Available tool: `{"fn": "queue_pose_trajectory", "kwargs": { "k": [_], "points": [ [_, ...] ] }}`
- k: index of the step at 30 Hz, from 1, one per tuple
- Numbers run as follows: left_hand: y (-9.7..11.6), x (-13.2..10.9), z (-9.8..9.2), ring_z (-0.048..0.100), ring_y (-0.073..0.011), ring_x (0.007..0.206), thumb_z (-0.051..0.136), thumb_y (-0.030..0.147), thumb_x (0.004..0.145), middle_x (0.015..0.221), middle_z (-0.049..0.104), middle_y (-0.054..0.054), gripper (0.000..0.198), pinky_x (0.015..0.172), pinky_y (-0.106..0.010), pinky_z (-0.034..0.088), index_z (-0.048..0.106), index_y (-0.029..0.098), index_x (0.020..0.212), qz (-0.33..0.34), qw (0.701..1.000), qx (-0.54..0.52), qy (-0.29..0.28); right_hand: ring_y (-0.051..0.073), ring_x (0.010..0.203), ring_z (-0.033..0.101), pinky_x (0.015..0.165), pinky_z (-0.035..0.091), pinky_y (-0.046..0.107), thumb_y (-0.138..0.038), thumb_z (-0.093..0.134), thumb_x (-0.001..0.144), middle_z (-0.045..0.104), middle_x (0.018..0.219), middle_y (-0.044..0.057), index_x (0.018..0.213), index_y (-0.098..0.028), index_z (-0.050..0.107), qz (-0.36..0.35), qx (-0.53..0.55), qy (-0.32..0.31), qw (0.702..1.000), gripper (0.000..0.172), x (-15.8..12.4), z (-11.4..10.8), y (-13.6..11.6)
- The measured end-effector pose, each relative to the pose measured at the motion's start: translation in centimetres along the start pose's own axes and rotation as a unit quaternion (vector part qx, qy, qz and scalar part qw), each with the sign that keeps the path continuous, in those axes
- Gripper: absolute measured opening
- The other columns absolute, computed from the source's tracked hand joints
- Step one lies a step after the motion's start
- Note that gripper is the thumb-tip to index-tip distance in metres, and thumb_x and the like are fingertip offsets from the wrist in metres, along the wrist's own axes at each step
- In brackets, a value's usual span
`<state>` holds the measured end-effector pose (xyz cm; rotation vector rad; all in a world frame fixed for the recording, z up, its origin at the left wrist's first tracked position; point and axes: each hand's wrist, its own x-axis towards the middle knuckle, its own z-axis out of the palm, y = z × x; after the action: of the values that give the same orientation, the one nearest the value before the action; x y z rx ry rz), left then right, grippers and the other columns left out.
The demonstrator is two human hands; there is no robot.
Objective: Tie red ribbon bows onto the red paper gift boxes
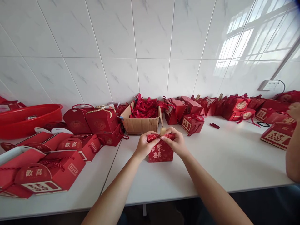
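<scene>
A small red gift box [161,153] with pale Chinese characters stands upright on the white table in front of me. My left hand [145,145] pinches the left part of its top edge, fingers bent over it. On the right part of that same edge, my right hand [176,142] is closed the same way, its thumb close to the left thumb. A gold ribbon loop [162,131] sticks up between the two hands. The fingers hide part of the box's top. Just behind stands an open cardboard box [140,125] heaped with dark red ribbons [146,107].
Red gift boxes [53,172] with rope handles crowd the left, near a red plastic basin [30,118]. More red boxes [193,124] line the tiled wall. A dark red ribbon piece [214,125] lies on the table [225,159]. Another person's arm [292,150] is at the right edge.
</scene>
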<state>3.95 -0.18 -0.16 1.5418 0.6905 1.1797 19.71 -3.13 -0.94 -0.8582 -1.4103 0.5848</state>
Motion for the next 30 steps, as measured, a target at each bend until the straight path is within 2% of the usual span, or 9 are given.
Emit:
{"fn": "queue_pose_trajectory", "kwargs": {
  "k": [5, 10, 13, 16, 23, 30],
  "points": [
    [-0.2, 0.0, 0.0, 0.060, -0.0121, 0.068, 0.075, 0.030, 0.068, 0.073, 0.065, 0.001, 0.024, 0.068, -0.023, 0.047, 0.063, 0.016, 0.082, 0.000, 1.000, -0.012, 0.002, 0.009, 0.058, 0.044, 0.055, 0.037, 0.021, -0.039, 0.070, 0.075, 0.051, 0.065, -0.002, 0.071, -0.016, 0.053, 0.001, -0.016, 0.002, 1.000, 0.029, -0.1, 0.0, 0.2],
    [0.0, 0.0, -0.3, 0.065, -0.0172, 0.084, 0.074, 0.029, 0.071, 0.092, 0.071, -0.004, 0.042, 0.077, -0.027, 0.049, 0.063, 0.019, 0.110, -0.029, 0.997, -0.055, -0.048, 0.009, 0.060, 0.045, 0.057, 0.037, 0.021, -0.039, 0.068, 0.077, 0.052, 0.067, -0.001, 0.072, -0.016, 0.054, -0.016, -0.049, 0.006, 0.999, 0.027, -0.1, -0.1, 0.2],
    [0.2, 0.1, -0.7, 0.065, -0.0178, 0.083, 0.073, 0.029, 0.072, 0.089, 0.072, -0.006, 0.034, 0.077, -0.028, 0.049, 0.067, 0.016, 0.103, -0.067, 0.991, -0.067, -0.091, 0.009, 0.060, 0.046, 0.057, 0.037, 0.021, -0.039, 0.067, 0.078, 0.052, 0.068, -0.001, 0.071, -0.017, 0.054, -0.018, -0.057, 0.005, 0.998, 0.027, -0.1, -0.1, 0.1],
    [0.3, 0.1, -0.9, 0.064, -0.0161, 0.080, 0.073, 0.028, 0.073, 0.086, 0.071, -0.004, 0.029, 0.075, -0.026, 0.049, 0.068, 0.016, 0.099, -0.081, 0.988, -0.076, -0.106, 0.010, 0.060, 0.046, 0.057, 0.038, 0.022, -0.039, 0.067, 0.078, 0.052, 0.068, -0.001, 0.072, -0.017, 0.054, -0.020, -0.058, 0.006, 0.998, 0.027, -0.2, -0.1, 0.1],
    [0.0, 0.2, -1.0, 0.063, -0.0130, 0.076, 0.076, 0.028, 0.069, 0.084, 0.068, -0.001, 0.031, 0.071, -0.024, 0.049, 0.065, 0.018, 0.097, -0.090, 0.987, -0.098, -0.092, 0.009, 0.059, 0.046, 0.056, 0.037, 0.022, -0.039, 0.067, 0.078, 0.052, 0.067, -0.001, 0.071, -0.017, 0.053, -0.018, -0.053, 0.005, 0.998, 0.027, -0.2, 0.0, 0.2],
    [-0.2, 0.2, -0.6, 0.056, -0.0080, 0.066, 0.077, 0.027, 0.068, 0.073, 0.062, 0.004, 0.026, 0.064, -0.019, 0.045, 0.063, 0.018, 0.087, -0.068, 0.993, -0.085, -0.049, 0.009, 0.058, 0.044, 0.054, 0.036, 0.021, -0.039, 0.067, 0.078, 0.052, 0.066, -0.001, 0.070, -0.016, 0.052, -0.016, -0.049, 0.010, 0.999, 0.028, -0.2, 0.0, 0.2]
  ]
}}
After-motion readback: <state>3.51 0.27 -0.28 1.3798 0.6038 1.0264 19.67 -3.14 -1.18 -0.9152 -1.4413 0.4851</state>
